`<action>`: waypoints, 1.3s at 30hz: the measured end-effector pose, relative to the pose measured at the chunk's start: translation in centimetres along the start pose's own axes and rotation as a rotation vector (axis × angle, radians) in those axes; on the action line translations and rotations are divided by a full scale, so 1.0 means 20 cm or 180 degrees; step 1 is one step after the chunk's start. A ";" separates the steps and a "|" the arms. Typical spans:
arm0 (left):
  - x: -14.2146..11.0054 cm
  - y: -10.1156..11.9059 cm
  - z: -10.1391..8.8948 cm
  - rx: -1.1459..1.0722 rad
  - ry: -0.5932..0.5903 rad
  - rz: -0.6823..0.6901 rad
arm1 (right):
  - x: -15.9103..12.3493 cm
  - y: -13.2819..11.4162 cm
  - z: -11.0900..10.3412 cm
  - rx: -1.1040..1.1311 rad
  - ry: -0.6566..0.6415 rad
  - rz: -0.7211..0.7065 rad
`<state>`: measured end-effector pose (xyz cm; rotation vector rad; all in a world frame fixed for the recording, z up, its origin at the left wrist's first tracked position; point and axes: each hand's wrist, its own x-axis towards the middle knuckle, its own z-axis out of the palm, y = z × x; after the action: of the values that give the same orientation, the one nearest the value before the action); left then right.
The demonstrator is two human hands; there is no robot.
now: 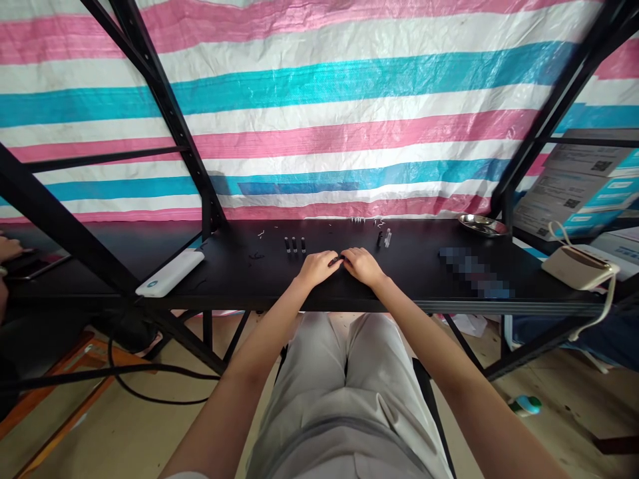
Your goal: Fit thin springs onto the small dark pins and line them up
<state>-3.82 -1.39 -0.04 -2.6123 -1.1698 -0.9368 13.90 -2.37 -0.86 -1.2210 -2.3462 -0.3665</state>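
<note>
My left hand (319, 267) and my right hand (363, 266) meet over the black tabletop near its front edge. Between their fingertips is a small black piece (335, 260), mostly covered by the fingers; its kind is too small to make out. Both hands have curled fingers pinched around it. Just left of the hands, three short black cylinders with pale lower ends (295, 245) stand in a row. Beyond my right hand are a small clear tube (388, 237) and a small black part (379, 238). Several tiny white pieces (358, 220) lie along the back edge.
Thin black scraps (256, 256) and white bits (260, 234) lie to the left. A long white device (172, 273) rests by the left frame post. To the right are a round metal dish (482, 225), a blurred-out object (472, 271) and a beige case with a strap (579, 267).
</note>
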 end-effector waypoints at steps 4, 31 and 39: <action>0.01 0.00 -0.01 -0.0338 0.0029 -0.0082 | 0.00 0.00 0.02 0.0107 0.0038 0.0030; -0.05 -0.19 -0.04 -0.1574 0.2077 -0.2442 | 0.50 -0.19 0.33 0.1514 -0.0123 0.1585; -0.05 -0.19 -0.04 -0.1489 0.1978 -0.2377 | 0.51 -0.19 0.35 0.1120 -0.0365 0.1640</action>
<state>-7.37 0.31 -0.44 -1.8143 -1.8980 -2.1726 3.71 5.66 -1.57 -1.6212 -1.9674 0.2814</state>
